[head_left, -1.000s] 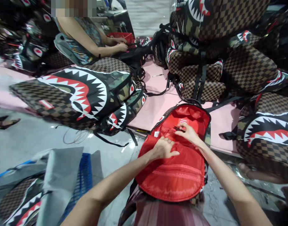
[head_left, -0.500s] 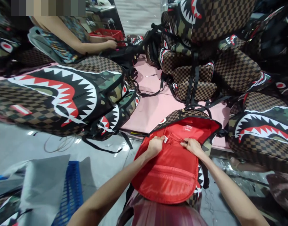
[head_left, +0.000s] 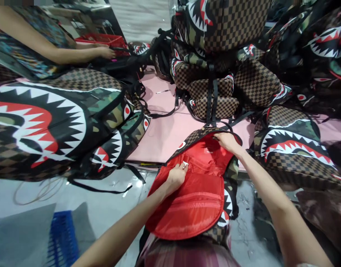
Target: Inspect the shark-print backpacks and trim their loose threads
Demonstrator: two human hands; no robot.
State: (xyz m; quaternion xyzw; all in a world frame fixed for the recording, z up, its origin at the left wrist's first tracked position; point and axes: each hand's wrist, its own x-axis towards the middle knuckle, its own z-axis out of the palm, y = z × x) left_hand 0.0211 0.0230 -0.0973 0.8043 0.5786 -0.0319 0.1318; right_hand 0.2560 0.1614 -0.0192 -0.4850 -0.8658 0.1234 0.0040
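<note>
An unzipped backpack (head_left: 187,215) with a red lining lies in front of me, its front panel folded down toward my lap. Brown checks, camouflage and shark teeth cover its outside. My left hand (head_left: 176,176) is closed at the inner edge of the lining, with a small white label (head_left: 185,164) at its fingertips. Deeper in, my right hand (head_left: 228,142) reaches over the upper lining near the top opening. Its fingers are drawn together against the red cloth, and what they hold, if anything, is too small to make out. A black carry handle (head_left: 220,123) stands above the opening.
A large shark-face backpack (head_left: 56,122) lies left on the pink tabletop (head_left: 170,137); another backpack (head_left: 294,144) lies right. More bags (head_left: 228,29) are piled behind. A co-worker's hand (head_left: 106,52) is at the far left, near a red basket (head_left: 100,39). A blue crate (head_left: 63,237) stands on the floor.
My right hand has moved up and away, from the middle of the lining to near the top opening. My left hand stays by the white label. The view has swung right.
</note>
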